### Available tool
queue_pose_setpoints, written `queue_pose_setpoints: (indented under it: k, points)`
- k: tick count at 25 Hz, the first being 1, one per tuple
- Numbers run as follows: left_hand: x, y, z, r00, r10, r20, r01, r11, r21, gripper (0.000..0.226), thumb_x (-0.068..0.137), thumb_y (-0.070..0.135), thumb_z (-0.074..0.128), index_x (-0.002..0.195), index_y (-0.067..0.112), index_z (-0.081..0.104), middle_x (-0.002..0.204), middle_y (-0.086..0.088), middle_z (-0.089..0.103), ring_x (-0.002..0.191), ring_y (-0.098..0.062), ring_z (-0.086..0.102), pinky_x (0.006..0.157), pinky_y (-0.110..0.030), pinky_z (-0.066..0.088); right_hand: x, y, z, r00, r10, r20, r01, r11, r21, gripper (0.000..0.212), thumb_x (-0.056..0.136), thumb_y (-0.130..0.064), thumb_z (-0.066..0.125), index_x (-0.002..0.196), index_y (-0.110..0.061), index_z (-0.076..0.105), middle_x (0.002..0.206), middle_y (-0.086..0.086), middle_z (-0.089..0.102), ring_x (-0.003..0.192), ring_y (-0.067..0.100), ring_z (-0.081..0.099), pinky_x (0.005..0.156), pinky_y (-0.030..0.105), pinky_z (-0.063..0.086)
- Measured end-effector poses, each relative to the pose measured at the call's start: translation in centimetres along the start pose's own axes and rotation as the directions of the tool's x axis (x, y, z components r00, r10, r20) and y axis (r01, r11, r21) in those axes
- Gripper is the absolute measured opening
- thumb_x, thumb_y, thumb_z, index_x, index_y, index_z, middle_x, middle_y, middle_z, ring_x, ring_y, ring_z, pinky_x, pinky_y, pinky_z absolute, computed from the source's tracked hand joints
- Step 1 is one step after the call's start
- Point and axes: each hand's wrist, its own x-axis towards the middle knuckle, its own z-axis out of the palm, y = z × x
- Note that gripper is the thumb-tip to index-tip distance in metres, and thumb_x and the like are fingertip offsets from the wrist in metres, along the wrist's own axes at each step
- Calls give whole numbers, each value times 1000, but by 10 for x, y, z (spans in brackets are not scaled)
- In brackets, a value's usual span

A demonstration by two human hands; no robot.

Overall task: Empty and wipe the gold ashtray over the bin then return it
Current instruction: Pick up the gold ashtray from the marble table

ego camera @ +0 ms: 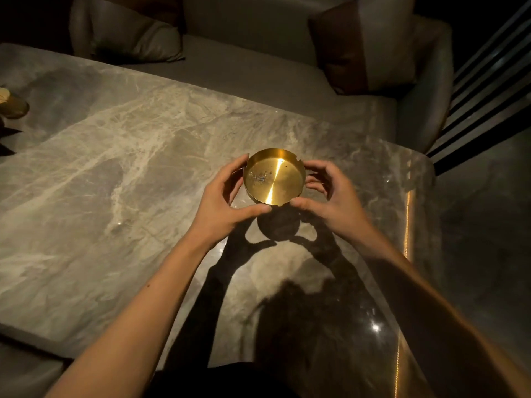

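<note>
The round gold ashtray (274,176) is held a little above the marble table (115,173), its shadow falling on the stone below. Grey ash specks lie on the left part of its floor. My left hand (227,202) grips its left rim, thumb under the near edge. Gripping the right rim is my right hand (327,196), with its thumb at the near edge too. No bin or wiping cloth is in view.
A grey sofa (258,67) with cushions (135,38) runs along the table's far side. A gold object (13,106) stands at the table's left edge. The table's right edge (408,225) borders dark floor, with slatted rails (488,90) at the upper right.
</note>
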Motion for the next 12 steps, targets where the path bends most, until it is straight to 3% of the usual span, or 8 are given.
queue_pose_setpoints:
  k: [4, 9, 12]
  points:
    - [-18, 12, 34, 1000, -4, -30, 3, 999, -34, 102, 54, 1, 91, 142, 13, 40, 146, -4, 48, 138, -8, 45, 113, -22, 37, -25, -1, -19, 1000, -17, 4, 17, 999, -33, 87, 56, -38, 85, 134, -28, 48, 128, 3, 52, 111, 14, 59, 93, 26, 53]
    - [-16, 20, 38, 999, -10, 53, 12, 1000, -25, 95, 53, 8, 92, 137, 10, 47, 139, -2, 56, 134, -12, 51, 114, -31, 39, -38, -4, -37, 999, 13, 29, -14, 999, 40, 74, 66, -12, 84, 132, -19, 51, 124, 10, 58, 101, 26, 62, 89, 30, 54]
    - [0, 25, 34, 988, -4, 153, 6, 1000, -11, 99, 54, 24, 92, 141, 11, 47, 141, -2, 54, 134, -10, 50, 114, -28, 39, -42, -8, -44, 996, 89, -8, -88, 993, 82, 71, 69, -5, 81, 132, -18, 51, 117, 10, 64, 96, 23, 64, 90, 34, 54]
